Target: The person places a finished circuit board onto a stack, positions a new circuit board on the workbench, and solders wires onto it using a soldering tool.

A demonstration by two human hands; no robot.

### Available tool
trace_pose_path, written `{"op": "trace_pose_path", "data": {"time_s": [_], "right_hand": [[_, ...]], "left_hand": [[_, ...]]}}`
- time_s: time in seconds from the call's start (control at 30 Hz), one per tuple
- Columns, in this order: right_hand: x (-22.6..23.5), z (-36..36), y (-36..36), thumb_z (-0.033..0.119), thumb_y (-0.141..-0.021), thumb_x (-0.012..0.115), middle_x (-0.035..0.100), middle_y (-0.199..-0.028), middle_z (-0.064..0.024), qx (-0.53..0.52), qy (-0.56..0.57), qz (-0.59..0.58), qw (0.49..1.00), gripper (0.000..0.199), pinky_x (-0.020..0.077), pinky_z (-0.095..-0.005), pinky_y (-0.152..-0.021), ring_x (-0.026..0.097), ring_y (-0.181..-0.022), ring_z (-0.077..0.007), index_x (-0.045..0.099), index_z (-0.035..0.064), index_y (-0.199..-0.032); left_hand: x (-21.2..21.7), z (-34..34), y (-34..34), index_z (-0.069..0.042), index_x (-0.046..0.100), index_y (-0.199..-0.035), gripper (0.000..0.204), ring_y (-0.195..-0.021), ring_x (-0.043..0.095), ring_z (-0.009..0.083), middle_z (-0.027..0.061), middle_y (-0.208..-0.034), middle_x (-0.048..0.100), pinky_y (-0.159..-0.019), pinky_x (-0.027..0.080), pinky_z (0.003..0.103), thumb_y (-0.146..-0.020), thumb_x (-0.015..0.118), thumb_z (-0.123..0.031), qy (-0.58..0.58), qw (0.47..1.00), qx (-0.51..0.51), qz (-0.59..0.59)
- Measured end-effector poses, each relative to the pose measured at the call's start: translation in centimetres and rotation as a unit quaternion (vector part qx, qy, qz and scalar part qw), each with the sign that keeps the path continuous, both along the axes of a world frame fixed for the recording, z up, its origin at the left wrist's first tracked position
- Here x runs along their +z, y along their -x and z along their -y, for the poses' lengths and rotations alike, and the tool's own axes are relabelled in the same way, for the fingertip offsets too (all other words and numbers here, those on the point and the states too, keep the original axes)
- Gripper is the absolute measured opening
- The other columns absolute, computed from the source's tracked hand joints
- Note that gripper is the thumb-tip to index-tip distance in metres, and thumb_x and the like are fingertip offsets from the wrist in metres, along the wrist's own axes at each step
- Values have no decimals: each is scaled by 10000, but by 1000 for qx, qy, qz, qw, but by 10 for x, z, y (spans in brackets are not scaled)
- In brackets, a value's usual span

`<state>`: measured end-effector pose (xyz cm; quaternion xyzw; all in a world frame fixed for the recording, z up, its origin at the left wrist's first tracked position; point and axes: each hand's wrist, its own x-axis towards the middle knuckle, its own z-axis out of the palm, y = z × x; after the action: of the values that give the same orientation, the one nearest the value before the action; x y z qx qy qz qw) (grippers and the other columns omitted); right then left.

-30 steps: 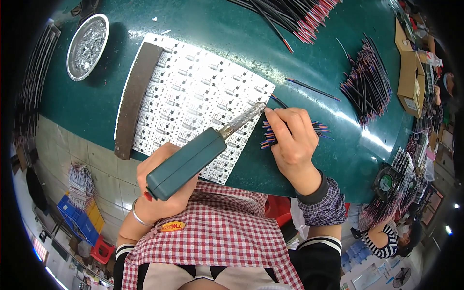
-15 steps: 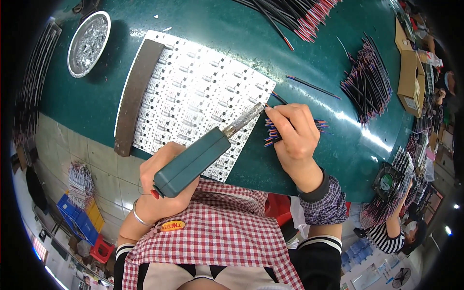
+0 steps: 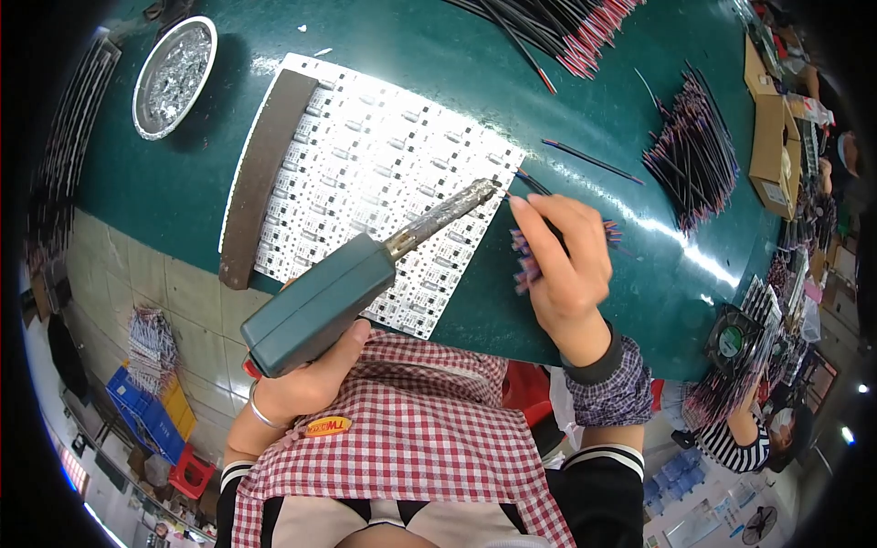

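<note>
My left hand is wrapped round the dark green body of a soldering gun. The gun's solder-crusted metal barrel slants up to the right, its end over the right edge of a white sheet of circuit boards. Close to that tip, my right hand is closed, thumb and forefinger pinching a thin wire end. A bunch of short black wires with coloured ends sticks out on both sides of this hand, slightly blurred. Another black wire lies at the sheet's corner, partly behind the fingers.
A brown curved bar lies across the sheet's left side. Beyond it stands a bowl of silvery scraps. Wire piles and a loose wire lie to the right, near a cardboard box and a small fan. Another person sits far right.
The soldering gun has shifted left, its tip slightly up and back from my right fingers. My right hand has moved a little right with the bunch of wires.
</note>
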<state>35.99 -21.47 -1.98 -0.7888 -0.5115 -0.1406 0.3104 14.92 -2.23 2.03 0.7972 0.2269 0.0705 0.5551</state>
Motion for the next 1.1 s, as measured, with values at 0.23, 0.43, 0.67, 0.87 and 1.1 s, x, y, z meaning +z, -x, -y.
{"op": "trace_pose_path", "data": {"time_s": [0.23, 0.43, 0.67, 0.87, 1.1], "right_hand": [[2, 8, 30, -89, -671, 666, 556, -995, -127, -71, 56, -83, 992, 623, 488, -353, -702, 559, -824, -261, 634, -26, -1291], [-12, 5, 25, -103, -624, 610, 582, -958, -129, -48, 58, -66, 995, 586, 496, -364, -680, 587, -821, -284, 662, -33, -1203], [-15, 3, 24, -62, -598, 620, 648, -906, -108, -33, 16, -35, 999, 436, 499, -348, -598, 622, -740, -257, 699, -27, -1025], [-12, 2, 23, -53, -620, 636, 639, -891, -107, -34, 38, -25, 998, 388, 489, -334, -576, 618, -738, -243, 700, -24, -1002], [-11, 2, 25, -56, -620, 636, 636, -888, -110, -31, 36, -24, 999, 383, 492, -327, -569, 615, -733, -243, 698, -31, -997]], "left_hand": [[4, 5, -1, 26, 697, -1062, 234, -805, 667, 155, 91, -983, 717, -718, 540, 284, -855, 773, -51, 279, 950, 137, -13], [-9, 6, 8, 18, 708, -1048, 241, -750, 674, 144, 98, -953, 721, -702, 546, 282, -832, 784, -57, 105, 993, 48, -29], [-11, 4, 0, 43, 709, -959, 209, -713, 691, 228, 140, -900, 697, -641, 543, 291, -761, 760, 2, -17, 999, -33, -28], [-10, 1, -10, 47, 696, -914, 206, -730, 678, 240, 148, -894, 676, -638, 537, 299, -719, 760, 46, -73, 994, -64, 49], [-13, 2, -9, 31, 695, -878, 202, -702, 655, 240, 129, -846, 647, -610, 516, 301, -687, 753, 58, -86, 992, -60, 64]]}}
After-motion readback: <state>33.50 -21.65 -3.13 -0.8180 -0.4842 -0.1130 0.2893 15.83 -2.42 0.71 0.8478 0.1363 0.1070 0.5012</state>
